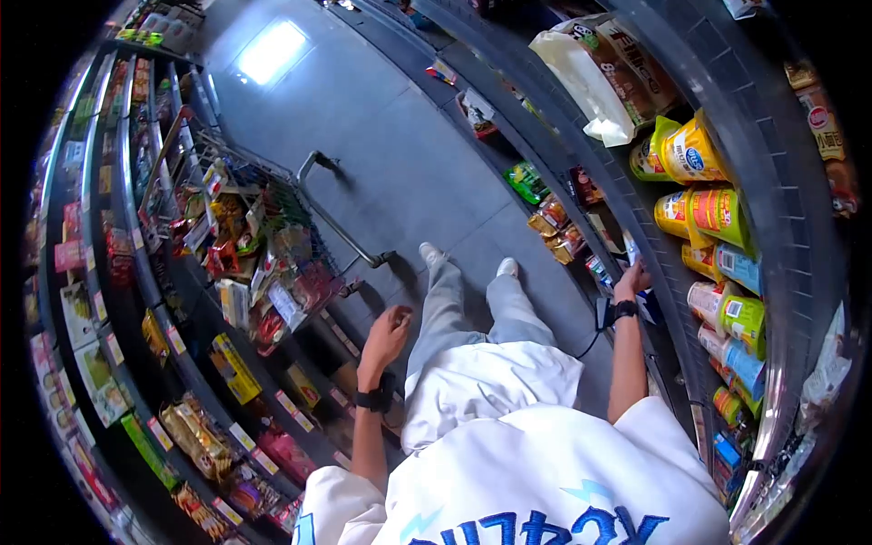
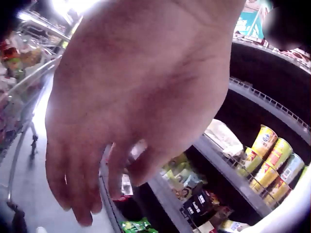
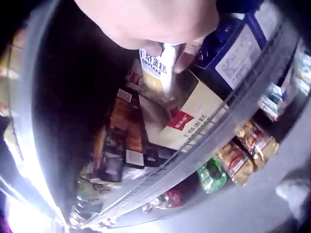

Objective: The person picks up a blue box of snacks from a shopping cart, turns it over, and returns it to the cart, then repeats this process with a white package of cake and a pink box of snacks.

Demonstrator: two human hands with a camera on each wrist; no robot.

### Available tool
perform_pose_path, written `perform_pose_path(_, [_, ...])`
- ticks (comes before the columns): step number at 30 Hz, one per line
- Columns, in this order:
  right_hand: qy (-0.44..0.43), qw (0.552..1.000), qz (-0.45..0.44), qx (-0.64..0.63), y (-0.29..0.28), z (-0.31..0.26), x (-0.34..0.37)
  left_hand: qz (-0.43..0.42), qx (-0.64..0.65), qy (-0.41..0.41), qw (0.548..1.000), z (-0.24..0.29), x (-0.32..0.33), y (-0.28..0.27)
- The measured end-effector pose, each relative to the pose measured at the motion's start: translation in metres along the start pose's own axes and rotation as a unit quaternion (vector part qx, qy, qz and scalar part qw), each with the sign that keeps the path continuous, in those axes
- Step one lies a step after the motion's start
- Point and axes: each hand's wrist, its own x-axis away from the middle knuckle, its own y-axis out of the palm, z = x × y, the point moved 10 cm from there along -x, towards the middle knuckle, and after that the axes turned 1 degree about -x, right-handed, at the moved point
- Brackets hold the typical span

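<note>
My right hand [image 1: 629, 283] reaches into the shelf on the right and pinches a white and yellow dry cake packet [image 3: 156, 72] by its upper end. In the right wrist view the packet stands over an open cream carton [image 3: 197, 114] with a red label, its lower end at the carton's opening. Beside that carton are a dark blue box [image 3: 238, 58] and dark packs [image 3: 116, 141] with orange pictures. My left hand [image 1: 389, 334] hangs in the aisle with loosely bent fingers, holding nothing. It is near the loaded shopping cart [image 1: 313, 173].
Yellow and green cups [image 1: 695, 218] line a higher right shelf, with a bread bag [image 1: 627, 68] farther along. Green [image 1: 525, 182] and gold snack packs [image 1: 554, 232] sit on a lower shelf. Shelves of packaged snacks [image 1: 191, 436] run along the left.
</note>
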Motion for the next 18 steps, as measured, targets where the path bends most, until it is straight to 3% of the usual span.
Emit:
perform_pose_path(1, [-0.04,0.998,-0.015,0.045,0.004,0.012,-0.018,-0.022,0.019,-0.044,0.999,-0.015,0.013,0.01])
perform_pose_path(5, [-0.134,0.952,-0.087,0.26,0.052,0.098,-0.096,-0.069,0.176,-0.082,0.978,-0.044,0.065,0.025])
perform_pose_path(7, [-0.245,0.882,-0.145,0.376,0.107,0.18,-0.17,-0.014,0.271,-0.118,0.955,-0.08,0.09,0.016])
perform_pose_path(8, [-0.227,0.897,-0.177,0.335,0.123,0.174,-0.163,0.021,0.318,-0.133,0.938,-0.099,0.104,0.009])
perform_pose_path(10, [-0.27,0.8,-0.453,0.285,0.173,0.197,-0.106,0.1,0.414,-0.196,0.883,-0.144,0.135,-0.003])
perform_pose_path(11, [-0.266,0.781,-0.425,0.373,0.171,0.178,-0.109,0.136,0.403,-0.211,0.88,-0.181,0.148,-0.009])
perform_pose_path(12, [-0.257,0.785,-0.379,0.418,0.164,0.161,-0.113,0.168,0.396,-0.225,0.874,-0.215,0.159,-0.014])
perform_pose_path(13, [-0.247,0.796,-0.339,0.436,0.155,0.144,-0.114,0.19,0.317,-0.246,0.896,-0.232,0.168,-0.022])
perform_pose_path(18, [-0.222,0.905,-0.104,0.347,0.082,0.045,-0.095,0.217,0.348,-0.226,0.884,-0.235,0.157,-0.045])
